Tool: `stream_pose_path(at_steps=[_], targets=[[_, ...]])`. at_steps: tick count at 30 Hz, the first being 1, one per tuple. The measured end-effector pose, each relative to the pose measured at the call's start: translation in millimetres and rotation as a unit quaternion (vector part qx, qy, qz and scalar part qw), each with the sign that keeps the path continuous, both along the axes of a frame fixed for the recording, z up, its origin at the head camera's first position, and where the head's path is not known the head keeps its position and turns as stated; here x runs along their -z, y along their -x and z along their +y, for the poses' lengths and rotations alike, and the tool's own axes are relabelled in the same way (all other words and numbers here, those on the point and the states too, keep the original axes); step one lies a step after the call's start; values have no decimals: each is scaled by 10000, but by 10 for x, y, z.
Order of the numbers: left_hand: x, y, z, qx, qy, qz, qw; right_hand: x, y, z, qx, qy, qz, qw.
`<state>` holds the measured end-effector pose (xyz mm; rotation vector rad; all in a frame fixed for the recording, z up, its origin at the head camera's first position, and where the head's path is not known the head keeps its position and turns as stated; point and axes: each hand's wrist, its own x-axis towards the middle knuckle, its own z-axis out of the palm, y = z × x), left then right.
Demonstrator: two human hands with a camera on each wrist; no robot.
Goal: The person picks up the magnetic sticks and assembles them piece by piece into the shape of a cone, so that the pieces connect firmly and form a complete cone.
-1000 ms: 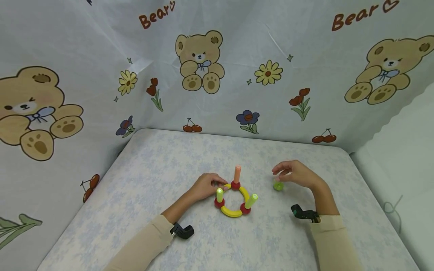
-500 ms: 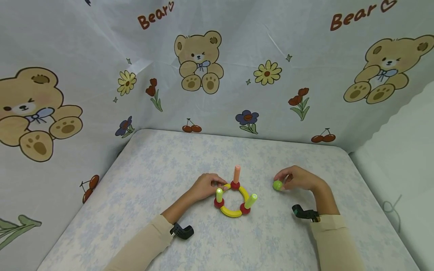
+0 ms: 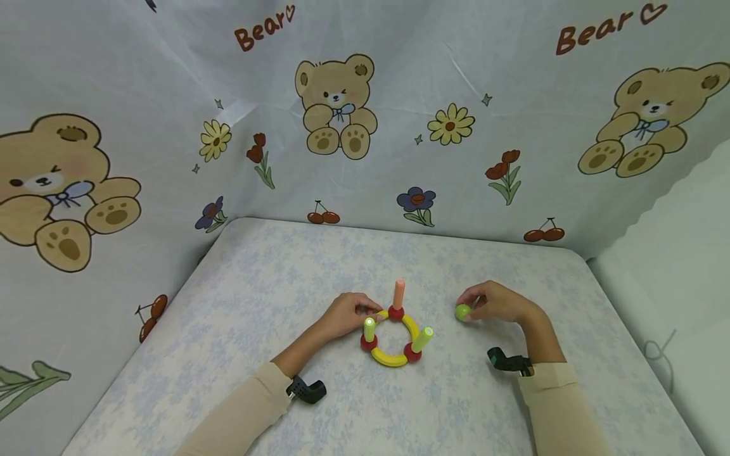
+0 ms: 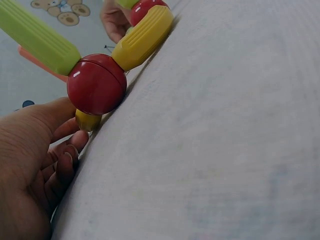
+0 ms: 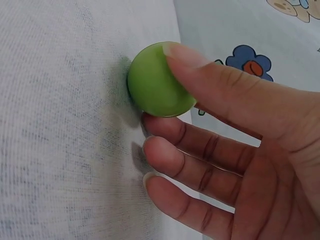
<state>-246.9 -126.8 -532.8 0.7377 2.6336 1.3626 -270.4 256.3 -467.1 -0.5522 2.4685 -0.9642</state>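
Observation:
A ring of yellow curved rods (image 3: 390,360) joined by red balls (image 3: 413,351) lies mid-table. Two green sticks (image 3: 422,339) and an orange stick (image 3: 398,294) stand up from the balls. My left hand (image 3: 345,315) pinches the ring's far-left yellow rod; in the left wrist view its thumb and fingers meet at the rod's end (image 4: 89,121), behind a red ball (image 4: 97,84). To the right of the ring, my right hand (image 3: 495,303) grips a green ball (image 5: 159,80) between thumb and fingers, close over the tabletop, with the other fingers loosely bent below it.
The table (image 3: 274,266) has a pale blue-patterned cover. Behind it and at the left hangs a curtain (image 3: 388,126) printed with bears and flowers. A black wrist camera (image 3: 307,389) is on the left wrist and another black camera (image 3: 509,361) on the right.
My right hand has lowered onto the green ball, closed its fingers on it and shifted it slightly left. The left hand and the ring have stayed in place.

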Motion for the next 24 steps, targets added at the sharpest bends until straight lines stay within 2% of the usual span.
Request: stream_pose_path(at_steps=[4,7,18,24], targets=[[13,0,2,-3,-20,-25,10000,7,1,-4,118,-38,28,9999],[22,5,-1,9,-36,-11,10000,-4,2,-10,62,50,204,9998],[10,1,-6,-29,21,-65,10000,-106,-17,-93,234,846,292,9957],[7,-3,-1,-39,8,-102,9999,-168,-43,-197,354,903,645,9932]])
